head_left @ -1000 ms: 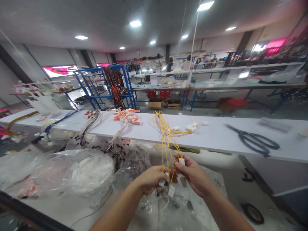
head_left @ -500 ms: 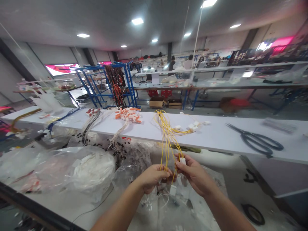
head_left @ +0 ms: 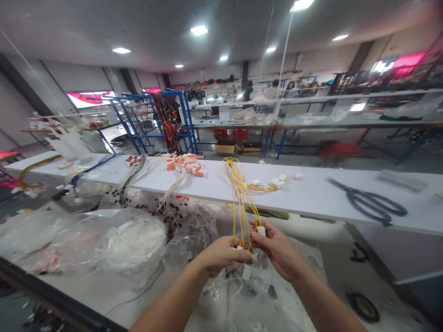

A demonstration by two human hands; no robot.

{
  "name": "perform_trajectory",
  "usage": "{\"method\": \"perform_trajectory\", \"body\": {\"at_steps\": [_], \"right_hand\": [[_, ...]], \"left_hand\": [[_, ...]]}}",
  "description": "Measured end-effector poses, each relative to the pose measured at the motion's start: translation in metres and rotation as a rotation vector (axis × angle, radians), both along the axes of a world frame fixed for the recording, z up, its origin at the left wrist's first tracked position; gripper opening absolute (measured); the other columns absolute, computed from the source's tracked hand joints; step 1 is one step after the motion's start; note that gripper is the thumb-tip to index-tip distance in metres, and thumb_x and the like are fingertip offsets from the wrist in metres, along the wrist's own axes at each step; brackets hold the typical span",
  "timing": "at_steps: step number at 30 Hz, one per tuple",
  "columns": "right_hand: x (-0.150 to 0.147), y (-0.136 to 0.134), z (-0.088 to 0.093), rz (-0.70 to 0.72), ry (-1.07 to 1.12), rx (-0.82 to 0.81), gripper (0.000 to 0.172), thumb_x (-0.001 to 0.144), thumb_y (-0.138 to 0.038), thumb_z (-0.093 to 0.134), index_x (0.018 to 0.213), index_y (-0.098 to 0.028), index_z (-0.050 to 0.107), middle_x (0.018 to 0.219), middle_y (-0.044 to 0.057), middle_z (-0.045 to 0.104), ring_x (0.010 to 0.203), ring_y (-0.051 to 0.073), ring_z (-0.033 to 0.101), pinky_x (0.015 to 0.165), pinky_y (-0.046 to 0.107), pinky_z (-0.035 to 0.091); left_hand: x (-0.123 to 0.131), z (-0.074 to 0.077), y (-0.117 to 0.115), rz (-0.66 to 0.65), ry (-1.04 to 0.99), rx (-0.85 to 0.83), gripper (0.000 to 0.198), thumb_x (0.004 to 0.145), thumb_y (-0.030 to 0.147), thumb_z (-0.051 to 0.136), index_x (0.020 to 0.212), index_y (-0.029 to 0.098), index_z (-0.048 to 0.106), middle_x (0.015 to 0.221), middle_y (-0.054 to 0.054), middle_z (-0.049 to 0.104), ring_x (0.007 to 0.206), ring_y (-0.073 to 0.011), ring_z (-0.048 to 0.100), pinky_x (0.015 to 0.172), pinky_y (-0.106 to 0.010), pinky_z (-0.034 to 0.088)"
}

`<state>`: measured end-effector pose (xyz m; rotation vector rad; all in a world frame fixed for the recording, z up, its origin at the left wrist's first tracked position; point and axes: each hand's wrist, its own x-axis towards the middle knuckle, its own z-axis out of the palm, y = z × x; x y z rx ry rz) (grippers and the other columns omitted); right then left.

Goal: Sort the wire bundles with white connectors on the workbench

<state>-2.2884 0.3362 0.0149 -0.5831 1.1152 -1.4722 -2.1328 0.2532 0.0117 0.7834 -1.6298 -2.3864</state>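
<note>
Yellow wires [head_left: 238,182] with white plastic connectors lie across the white table and hang over its front edge toward me. My left hand [head_left: 223,255] is closed on some of the hanging wires, with a white connector [head_left: 238,248] at its fingertips. Just right of it, my right hand [head_left: 273,244] pinches other strands, and a white connector [head_left: 261,230] shows by its thumb. Another white connector [head_left: 246,272] dangles below the two hands. The fingers partly hide how many wires each hand holds.
Large black scissors [head_left: 368,200] lie on the white table [head_left: 314,203] at right. Orange-and-white connectors [head_left: 187,163] and other wire bundles lie to the left. Clear plastic bags [head_left: 134,244] sit below the edge. A blue rack [head_left: 188,124] with hanging cables stands behind.
My left hand has shifted slightly right, and a white connector now shows at its fingertips. My right hand stays nearly in place on its strands.
</note>
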Motion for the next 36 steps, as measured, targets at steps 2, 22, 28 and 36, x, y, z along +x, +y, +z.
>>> {"method": "perform_trajectory", "body": {"at_steps": [2,22,28,36], "right_hand": [[0.000,0.000,-0.001,-0.008,0.003,0.005,0.049,0.066,-0.037,0.079,0.107,-0.022,0.058,0.086,-0.001,0.062,0.071,0.011,0.057,0.068,0.026,0.047],[-0.016,0.003,0.021,0.142,0.461,0.002,0.054,0.083,-0.053,0.057,0.125,-0.021,0.052,0.084,0.002,0.061,0.072,0.014,0.052,0.062,0.027,0.040],[-0.009,-0.002,0.020,0.126,0.546,0.021,0.048,0.083,-0.051,0.055,0.120,-0.020,0.052,0.071,-0.002,0.056,0.063,0.012,0.050,0.059,0.025,0.040],[-0.118,0.016,0.035,-0.443,0.840,0.024,0.056,0.085,-0.053,0.047,0.128,-0.018,0.049,0.058,-0.004,0.047,0.049,0.011,0.042,0.044,0.022,0.031]], "left_hand": [[0.000,0.001,0.001,-0.006,-0.010,-0.021,0.017,0.060,0.016,0.068,0.076,0.011,0.067,0.069,-0.001,0.062,0.061,-0.0091,0.050,0.064,-0.022,0.037],[-0.007,0.011,-0.007,0.050,0.042,0.196,0.044,0.070,0.045,0.069,0.100,0.017,0.052,0.065,0.005,0.051,0.038,-0.0044,0.037,0.037,-0.019,0.023],[-0.014,-0.001,-0.003,0.130,0.019,-0.043,0.043,0.071,0.049,0.072,0.080,0.011,0.056,0.071,-0.001,0.055,0.053,-0.0055,0.045,0.046,-0.016,0.031],[0.079,0.010,-0.053,0.726,0.425,0.383,0.034,0.087,0.034,0.058,0.068,0.017,0.037,0.059,0.005,0.040,0.045,-0.0055,0.040,0.043,-0.016,0.035]]}}
